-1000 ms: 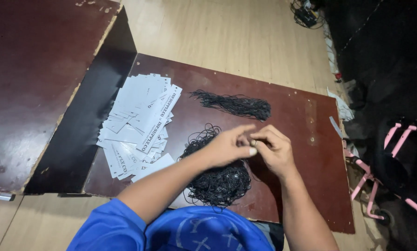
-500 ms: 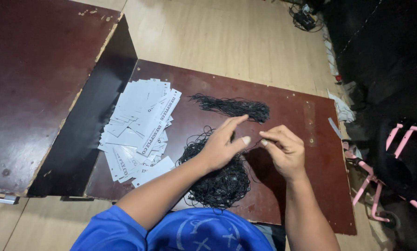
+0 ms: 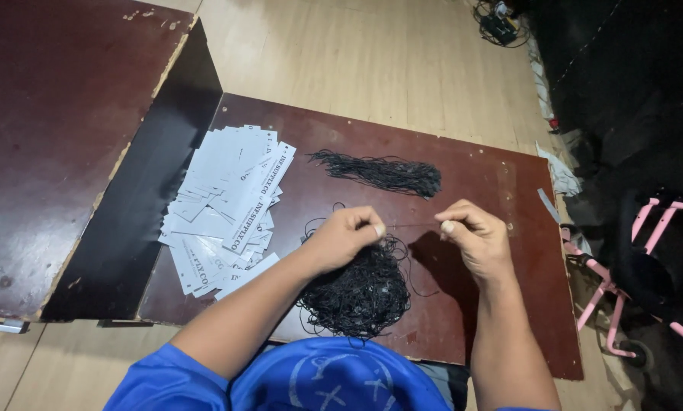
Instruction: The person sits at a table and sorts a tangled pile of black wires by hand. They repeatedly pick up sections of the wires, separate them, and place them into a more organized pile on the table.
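My left hand (image 3: 347, 237) and my right hand (image 3: 473, 237) are held over a dark red board (image 3: 471, 167), a thin black string stretched taut between their pinched fingertips. Under the left hand lies a tangled heap of black strings (image 3: 360, 293). Farther back on the board is a straightened bundle of black strings (image 3: 383, 173). A spread pile of pale grey paper tags (image 3: 231, 202) lies to the left of the left hand.
A larger dark red board (image 3: 52, 137) with a black edge lies at the left. Light wooden floor (image 3: 372, 61) surrounds the boards. A pink metal frame (image 3: 646, 251) and dark bags stand at the right. My blue shirt fills the bottom.
My hands have drawn apart from each other, pulling one string out straight between them. The view has shifted slightly.
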